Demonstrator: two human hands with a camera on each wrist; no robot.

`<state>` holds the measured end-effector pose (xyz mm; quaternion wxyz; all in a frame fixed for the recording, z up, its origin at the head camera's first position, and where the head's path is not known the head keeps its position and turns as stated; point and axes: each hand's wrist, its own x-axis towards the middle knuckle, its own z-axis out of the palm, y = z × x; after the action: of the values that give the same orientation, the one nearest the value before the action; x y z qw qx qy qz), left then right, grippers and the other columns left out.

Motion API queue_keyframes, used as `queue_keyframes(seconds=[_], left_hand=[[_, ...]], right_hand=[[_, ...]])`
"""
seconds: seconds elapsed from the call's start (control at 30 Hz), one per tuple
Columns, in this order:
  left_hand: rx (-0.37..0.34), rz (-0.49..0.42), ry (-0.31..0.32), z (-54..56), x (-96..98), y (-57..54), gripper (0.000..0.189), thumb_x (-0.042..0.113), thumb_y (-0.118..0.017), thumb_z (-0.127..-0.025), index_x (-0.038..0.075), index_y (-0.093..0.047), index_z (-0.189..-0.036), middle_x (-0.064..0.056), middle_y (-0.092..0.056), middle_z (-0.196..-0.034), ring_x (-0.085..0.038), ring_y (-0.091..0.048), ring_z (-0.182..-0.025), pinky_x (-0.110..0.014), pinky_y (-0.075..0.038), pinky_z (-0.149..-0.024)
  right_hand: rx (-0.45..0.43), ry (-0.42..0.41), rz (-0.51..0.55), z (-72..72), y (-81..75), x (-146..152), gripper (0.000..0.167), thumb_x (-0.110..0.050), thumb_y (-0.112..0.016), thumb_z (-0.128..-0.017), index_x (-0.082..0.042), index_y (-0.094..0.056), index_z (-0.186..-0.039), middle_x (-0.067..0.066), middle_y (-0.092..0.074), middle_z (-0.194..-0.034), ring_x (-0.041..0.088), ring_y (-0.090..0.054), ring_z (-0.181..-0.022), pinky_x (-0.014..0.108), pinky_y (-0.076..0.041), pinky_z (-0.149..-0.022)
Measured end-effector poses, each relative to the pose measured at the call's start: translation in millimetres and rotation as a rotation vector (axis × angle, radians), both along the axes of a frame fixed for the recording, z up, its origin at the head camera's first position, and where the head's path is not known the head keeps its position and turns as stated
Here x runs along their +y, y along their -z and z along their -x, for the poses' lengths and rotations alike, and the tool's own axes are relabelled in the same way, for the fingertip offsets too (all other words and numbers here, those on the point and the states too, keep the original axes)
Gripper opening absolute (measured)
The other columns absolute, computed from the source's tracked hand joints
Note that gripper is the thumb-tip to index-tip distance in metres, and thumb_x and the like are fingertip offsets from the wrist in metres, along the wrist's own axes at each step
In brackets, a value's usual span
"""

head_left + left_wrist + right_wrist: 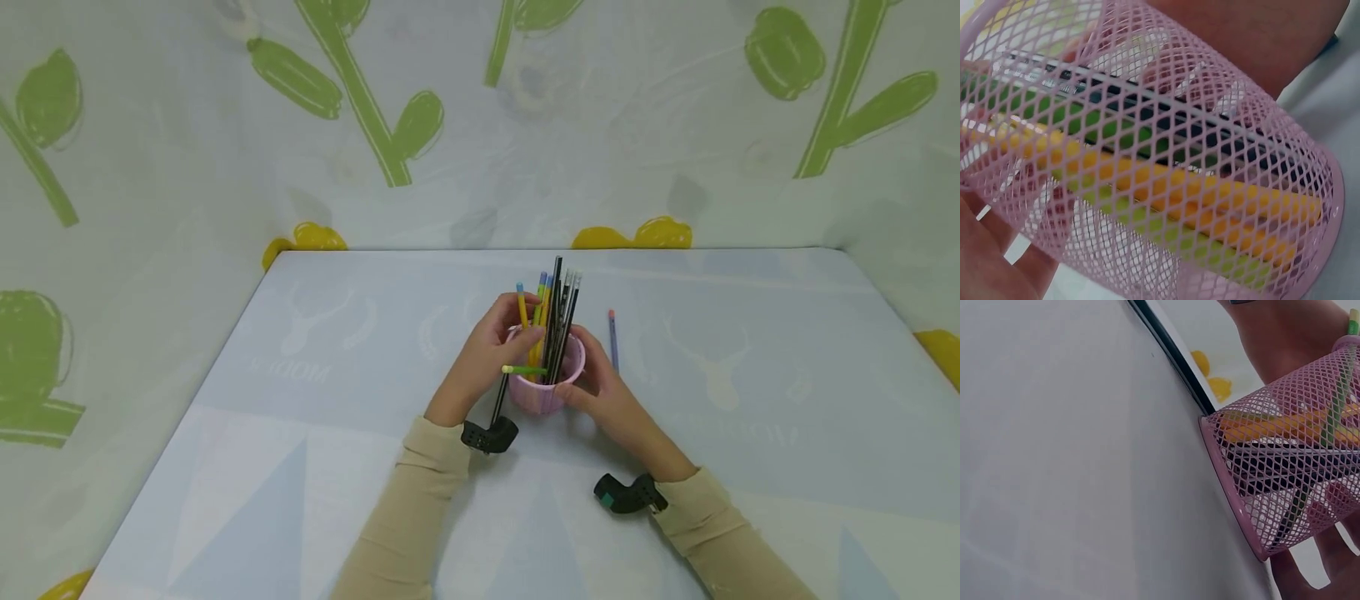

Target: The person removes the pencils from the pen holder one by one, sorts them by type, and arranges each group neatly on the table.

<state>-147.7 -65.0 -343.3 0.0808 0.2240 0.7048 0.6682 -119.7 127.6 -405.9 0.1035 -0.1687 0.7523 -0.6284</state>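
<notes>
A pink mesh pencil cup [536,400] holds several pencils, most standing upright. My right hand [600,387] grips its right side, thumb across the front wall and fingers behind. At the left rim, my left hand [487,350] curls thumb and fingers round a yellow pencil [522,304] with a blue end. Beside it in the cup stand black pencils [558,325]. Lying slantwise over the rim, a green pencil [525,369] points its pale end left. Through the mesh in the left wrist view, orange-yellow pencils [1166,181] show their lower lengths.
On the table [360,500], a purple pencil [613,337] with a reddish end lies behind my right hand. Left of the cup lies a black pencil [500,398], partly covered by the left wrist camera [491,435]. Behind the table rises a pale wall printed with green leaves.
</notes>
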Motion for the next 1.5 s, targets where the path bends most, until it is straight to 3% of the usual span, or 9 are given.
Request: queue_keyframes(seconds=[0.1,0.2,0.43,0.67,0.83,1.07,1.17,1.3,1.5], left_hand=[[-0.017,-0.054,-0.009,0.7,2.8,0.1,0.042,0.01,-0.054,-0.088,0.005,-0.033,-0.125,-0.014,-0.05,-0.117,-0.022,-0.047,-0.111,-0.038,-0.033,-0.097],[-0.05,-0.058,-0.033,0.1,4.6,-0.8,0.048,0.011,-0.056,-0.087,0.008,-0.031,-0.128,-0.015,-0.052,-0.113,-0.023,-0.052,-0.104,-0.036,-0.041,-0.089],[-0.047,0.079,-0.142,-3.7,4.9,-5.4,0.038,0.018,-0.058,-0.087,0.005,-0.048,-0.121,-0.01,-0.057,-0.104,-0.019,-0.055,-0.093,-0.031,-0.048,-0.078],[0.0,0.13,-0.208,9.1,-4.0,12.6,0.032,0.042,-0.06,-0.082,0.015,-0.061,-0.098,-0.004,-0.061,-0.092,-0.016,-0.054,-0.081,-0.03,-0.049,-0.067],[0.063,0.111,-0.213,5.3,-11.0,-4.5,0.022,0.038,-0.06,-0.084,0.019,-0.065,-0.093,-0.003,-0.063,-0.09,-0.014,-0.052,-0.08,-0.032,-0.045,-0.069],[0.124,0.09,-0.226,-5.8,-20.0,-31.5,0.017,0.02,-0.056,-0.088,0.007,-0.065,-0.094,0.0,-0.064,-0.092,-0.017,-0.057,-0.087,-0.032,-0.046,-0.076],[0.144,0.067,-0.243,-8.0,-22.8,-39.4,0.018,0.019,-0.055,-0.089,0.005,-0.064,-0.094,-0.003,-0.064,-0.089,-0.022,-0.058,-0.086,-0.031,-0.047,-0.077],[0.182,-0.013,-0.279,-9.4,-25.2,-46.6,0.021,0.016,-0.052,-0.091,0.001,-0.063,-0.1,-0.012,-0.062,-0.085,-0.024,-0.058,-0.084,-0.033,-0.047,-0.078],[0.249,-0.232,-0.413,-10.3,-27.0,-50.9,0.023,0.015,-0.05,-0.092,-0.001,-0.062,-0.104,-0.019,-0.06,-0.083,-0.027,-0.059,-0.081,-0.037,-0.049,-0.074]], right_hand=[[0.001,0.01,-0.011,0.1,0.1,-0.6,0.069,-0.022,-0.058,-0.086,-0.035,-0.015,-0.139,-0.003,-0.015,-0.146,0.029,-0.02,-0.131,0.058,-0.019,-0.098],[-0.003,0.019,-0.023,-0.5,-0.5,-2.1,0.07,-0.023,-0.059,-0.086,-0.035,-0.016,-0.139,-0.004,-0.015,-0.146,0.029,-0.02,-0.131,0.058,-0.018,-0.098],[-0.016,0.014,-0.048,-1.6,-1.4,-2.2,0.07,-0.022,-0.059,-0.085,-0.035,-0.015,-0.139,-0.004,-0.013,-0.146,0.027,-0.019,-0.132,0.057,-0.019,-0.099],[-0.016,0.0,-0.033,-11.8,-26.6,-8.4,0.069,-0.011,-0.055,-0.086,-0.018,-0.013,-0.141,0.008,-0.013,-0.146,0.034,-0.019,-0.131,0.056,-0.018,-0.099],[-0.006,0.006,-0.037,-12.0,-28.1,-8.1,0.068,-0.012,-0.055,-0.086,-0.017,-0.014,-0.14,0.008,-0.015,-0.146,0.034,-0.019,-0.13,0.057,-0.018,-0.099],[0.005,0.007,-0.051,-11.6,-27.4,-7.8,0.068,-0.011,-0.055,-0.086,-0.015,-0.014,-0.141,0.01,-0.015,-0.146,0.035,-0.018,-0.131,0.057,-0.016,-0.1],[0.004,0.007,-0.042,-7.3,-18.3,-5.1,0.07,-0.012,-0.056,-0.085,-0.019,-0.015,-0.141,0.007,-0.015,-0.146,0.032,-0.018,-0.131,0.056,-0.016,-0.1],[0.007,0.012,-0.04,-1.4,-5.1,-1.2,0.071,-0.016,-0.059,-0.085,-0.027,-0.015,-0.14,0.0,-0.015,-0.146,0.028,-0.019,-0.132,0.053,-0.017,-0.101],[0.035,-0.006,-0.002,-0.4,-1.4,-0.5,0.072,-0.015,-0.059,-0.085,-0.028,-0.015,-0.14,0.001,-0.016,-0.146,0.027,-0.019,-0.131,0.052,-0.017,-0.102]])
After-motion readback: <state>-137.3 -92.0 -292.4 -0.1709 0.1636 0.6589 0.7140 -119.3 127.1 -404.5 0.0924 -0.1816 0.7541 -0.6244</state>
